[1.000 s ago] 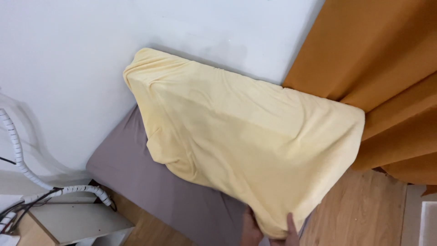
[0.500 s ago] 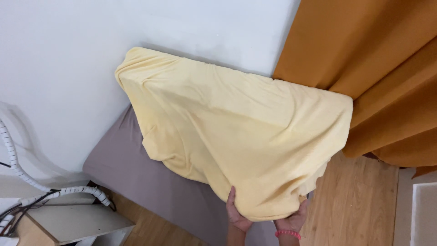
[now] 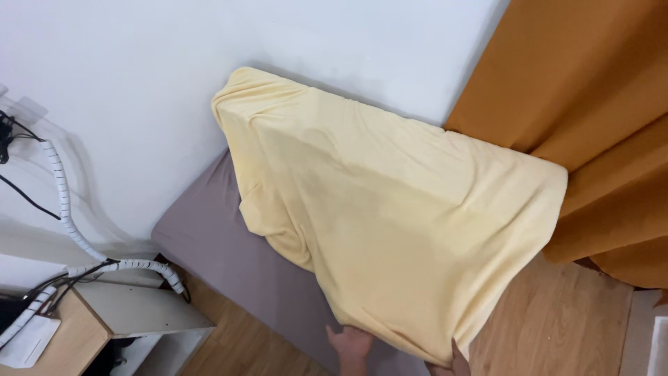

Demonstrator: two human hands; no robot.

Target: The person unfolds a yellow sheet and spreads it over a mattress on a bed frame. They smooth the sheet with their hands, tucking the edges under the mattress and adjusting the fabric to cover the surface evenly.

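the yellow sheet [image 3: 396, 230], draped over the grey mattress [image 3: 209, 230] at frame centre, is pinched at its lower hem by the left hand [image 3: 351, 343], while the right hand [image 3: 456, 361] is mostly hidden so its fingers cannot be told, and the far corner could be dragged off by an uneven pull.

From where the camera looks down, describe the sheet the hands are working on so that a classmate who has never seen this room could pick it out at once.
Start at the white wall and the orange curtain in the corner; below them lies a grey mattress on the wooden floor. Draped over its far end is the pale yellow sheet, its near edge at the left hand. It is the only yellow, wrinkled cloth there.
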